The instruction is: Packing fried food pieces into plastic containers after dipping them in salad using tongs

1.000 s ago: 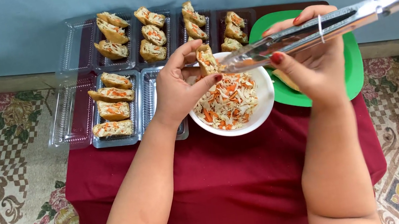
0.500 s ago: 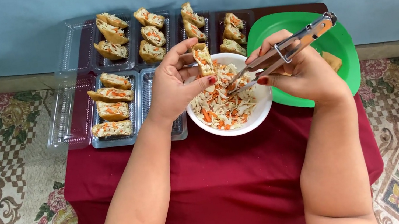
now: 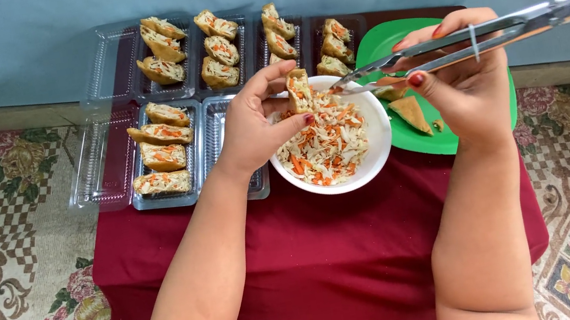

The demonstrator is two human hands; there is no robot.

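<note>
My left hand [image 3: 253, 123] holds a stuffed golden tofu pocket [image 3: 299, 90] upright over the white bowl [image 3: 378, 155] of shredded cabbage and carrot filling. My right hand [image 3: 467, 85] grips metal tongs [image 3: 467, 43] that lie nearly level, their tips just right of the pocket, above the bowl's far rim. Behind the right hand, a green plate [image 3: 405, 135] carries unfilled tofu pieces [image 3: 411, 113].
Clear plastic trays [image 3: 167, 153] with several filled pockets stand at the back left of the low table covered in maroon cloth [image 3: 317, 256]. An open tray lid [image 3: 95, 166] hangs past the left edge. Patterned floral carpet [image 3: 9, 279] surrounds the table; a blue wall [image 3: 45, 38] lies behind.
The tongs dipped into the bowl half a second ago and have since risen to a nearly level pose. The left hand has kept the pocket over the bowl.
</note>
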